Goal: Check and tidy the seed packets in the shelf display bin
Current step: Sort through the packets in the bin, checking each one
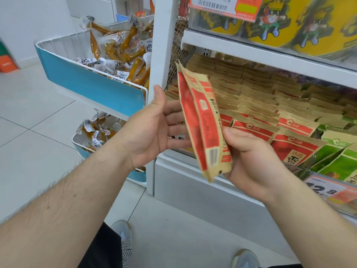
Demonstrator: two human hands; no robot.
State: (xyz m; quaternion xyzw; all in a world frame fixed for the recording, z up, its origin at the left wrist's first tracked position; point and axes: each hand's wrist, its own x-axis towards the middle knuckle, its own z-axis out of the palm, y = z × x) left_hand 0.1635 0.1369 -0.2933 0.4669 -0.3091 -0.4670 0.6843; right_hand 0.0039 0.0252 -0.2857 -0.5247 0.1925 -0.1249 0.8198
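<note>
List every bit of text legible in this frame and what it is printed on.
"洽洽" and "香": red packets in the bin.
"12.8": price tag at the bin's front right.
"元/袋": upper shelf tag, faint.
Held packets, between left hand and right hand: barcode only, print blurred.
Snack labels in the wire baskets: unreadable.

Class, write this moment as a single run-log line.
right hand: grips two red seed packets by lower edge | left hand: open, fingers behind packets | shelf display bin: packets stacked in rows
</note>
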